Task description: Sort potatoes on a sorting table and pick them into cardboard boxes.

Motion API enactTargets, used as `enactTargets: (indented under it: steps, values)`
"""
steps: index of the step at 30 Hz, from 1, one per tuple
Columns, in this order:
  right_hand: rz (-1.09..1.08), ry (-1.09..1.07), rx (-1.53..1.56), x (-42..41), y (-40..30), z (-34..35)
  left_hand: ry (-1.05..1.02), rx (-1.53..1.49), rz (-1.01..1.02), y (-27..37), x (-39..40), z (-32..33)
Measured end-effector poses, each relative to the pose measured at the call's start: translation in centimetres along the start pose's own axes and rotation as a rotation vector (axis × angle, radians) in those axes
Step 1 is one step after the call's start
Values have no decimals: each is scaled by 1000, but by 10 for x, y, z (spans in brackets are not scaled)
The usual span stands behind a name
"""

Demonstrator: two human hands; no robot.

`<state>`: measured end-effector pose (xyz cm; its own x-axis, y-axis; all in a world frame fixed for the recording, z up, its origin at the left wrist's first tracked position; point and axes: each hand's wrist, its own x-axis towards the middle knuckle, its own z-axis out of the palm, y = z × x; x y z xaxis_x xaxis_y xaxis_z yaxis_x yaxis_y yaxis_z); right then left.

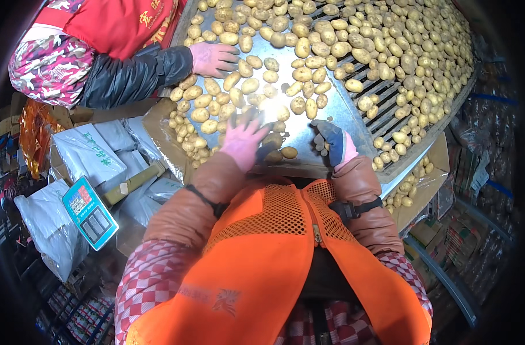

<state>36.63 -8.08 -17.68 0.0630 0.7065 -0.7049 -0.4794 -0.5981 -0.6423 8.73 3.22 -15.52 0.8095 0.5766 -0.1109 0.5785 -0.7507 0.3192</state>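
Many potatoes [302, 74] lie spread over a metal sorting table [346, 110]. My left hand [245, 140], in a pink glove with dark fingertips, is slightly blurred and spread flat over potatoes near the table's front edge; it grips none. My right hand [334, 144] wears a pink, blue and grey glove and rests at the front edge on the bare metal, fingers curled; whether something is inside them cannot be told. A few potatoes lie between my two hands. Bright glare covers the metal ahead of my left hand.
A co-worker's gloved hand [215, 58] rests at the table's upper left. Slats [385, 101] under potatoes form the right part. Small potatoes gather at the left corner beside a cardboard box [159, 125]. A digital scale [90, 213] stands at left; another box [434, 177] holds potatoes at right.
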Motion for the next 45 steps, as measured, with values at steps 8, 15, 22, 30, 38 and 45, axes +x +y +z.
enactTargets:
  steps: [8,15,22,30,38,45]
  values:
    - [137,96,54,-5,-12,24,394,-28,-390,-39,1,-18]
    - [41,43,-105,5,-2,50,-143,1,-643,-93,106,-42]
    - [114,-183,-23,13,-7,56,-248,49,-504,-106,110,-30]
    - [-112,-350,300,5,-15,60,-121,-812,-321,3,104,-61]
    - [-251,-273,356,9,-25,35,-204,7,-457,-19,201,-33]
    - [-283,-223,551,10,-18,14,28,-232,-610,-36,176,-34]
